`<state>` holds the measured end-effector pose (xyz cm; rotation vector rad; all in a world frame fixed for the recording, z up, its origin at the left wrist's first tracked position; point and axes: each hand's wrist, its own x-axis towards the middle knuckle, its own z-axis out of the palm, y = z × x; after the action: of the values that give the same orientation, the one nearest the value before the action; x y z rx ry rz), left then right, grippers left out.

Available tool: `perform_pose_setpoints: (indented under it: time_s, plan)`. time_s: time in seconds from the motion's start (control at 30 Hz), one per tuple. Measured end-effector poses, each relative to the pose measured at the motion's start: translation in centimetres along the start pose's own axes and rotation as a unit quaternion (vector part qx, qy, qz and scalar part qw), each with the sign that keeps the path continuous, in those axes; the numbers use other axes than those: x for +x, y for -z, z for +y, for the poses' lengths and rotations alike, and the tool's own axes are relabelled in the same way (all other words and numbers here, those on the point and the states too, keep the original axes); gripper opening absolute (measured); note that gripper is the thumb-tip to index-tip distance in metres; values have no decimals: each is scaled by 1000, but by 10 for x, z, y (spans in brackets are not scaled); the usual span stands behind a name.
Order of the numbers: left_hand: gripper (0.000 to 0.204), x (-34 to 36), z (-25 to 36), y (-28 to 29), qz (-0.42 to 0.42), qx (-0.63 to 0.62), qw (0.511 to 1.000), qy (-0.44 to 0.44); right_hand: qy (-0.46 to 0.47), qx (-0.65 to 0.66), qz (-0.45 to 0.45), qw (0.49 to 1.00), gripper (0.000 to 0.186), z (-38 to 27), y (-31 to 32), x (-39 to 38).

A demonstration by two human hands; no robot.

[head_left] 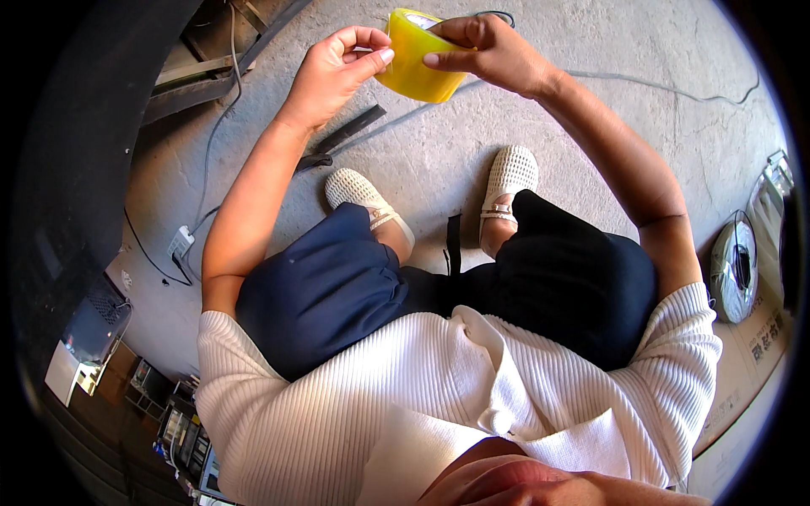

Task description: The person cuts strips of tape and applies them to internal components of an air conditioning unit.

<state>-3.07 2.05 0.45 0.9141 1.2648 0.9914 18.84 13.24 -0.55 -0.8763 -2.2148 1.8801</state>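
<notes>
Beyond my feet, both hands are raised around a wide roll of yellow packing tape point(415, 69). My right hand point(498, 57) grips it on its right side, the thumb pressed to the outer face and fingers reaching into the core. At the roll's left edge, my left hand point(333, 74) is closed in a pinch, thumb and forefinger against the tape. Whether a loose end is between those fingertips is too small to tell. The roll is tilted, with its white inner core partly showing at the top.
On the concrete floor lie a dark flat bar point(353, 128), a white power strip point(180, 243) and a long grey cable point(675, 87). A wrapped coil point(735, 270) rests by a cardboard box point(747, 358) at right. A dark panel point(72, 169) stands at left.
</notes>
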Motion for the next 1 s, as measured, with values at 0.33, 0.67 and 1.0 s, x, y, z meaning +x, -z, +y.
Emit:
perform_pose_setpoints:
  time_s: [0.33,0.67,1.0]
  plan:
    - [18,-4,-3,20,-101,-133,983,75,19,91,-116,989,39,2,17,0]
    - [27,-1,-7,11,-43,80,995,-46,-3,66,-95,993,41,6,19,-1]
    - [37,-7,-9,-3,-52,68,996,20,-10,1,-44,999,41,11,13,-5]
